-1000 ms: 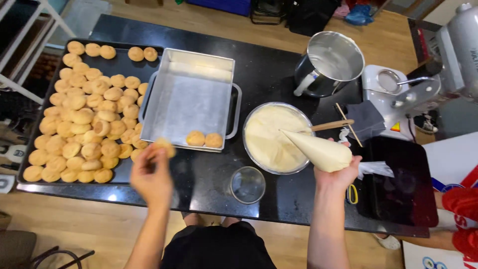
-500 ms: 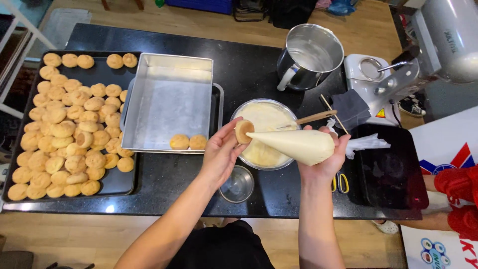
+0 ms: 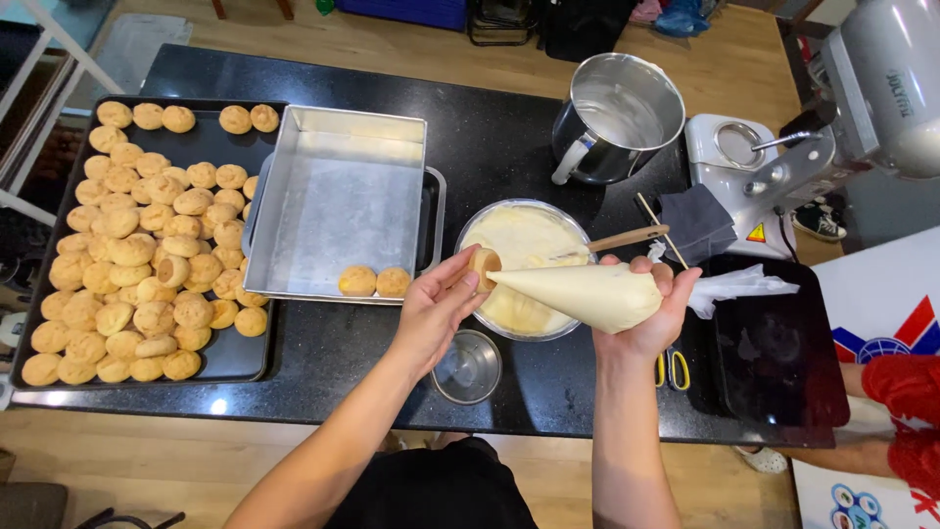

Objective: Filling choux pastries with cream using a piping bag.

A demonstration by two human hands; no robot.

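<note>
Countertop [image 3: 509, 127]: black, glossy, speckled like polished stone. Square pan [image 3: 338, 201], centre left: brushed matt metal. Pot [image 3: 617, 118], upper right: shiny metal. Piping bag [image 3: 578, 292]: smooth translucent plastic over pale cream. Puffs [image 3: 127, 255], left: rough, matt golden crust. Spatula handle [image 3: 627, 238]: wood. Floor [image 3: 323, 39]: wood planks.

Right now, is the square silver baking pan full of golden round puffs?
No, the square silver baking pan holds only two golden round puffs at its near edge.

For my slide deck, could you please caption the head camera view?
Left hand holds a small round golden pastry puff against the tip of a cream-filled piping bag gripped by the right hand.
</note>
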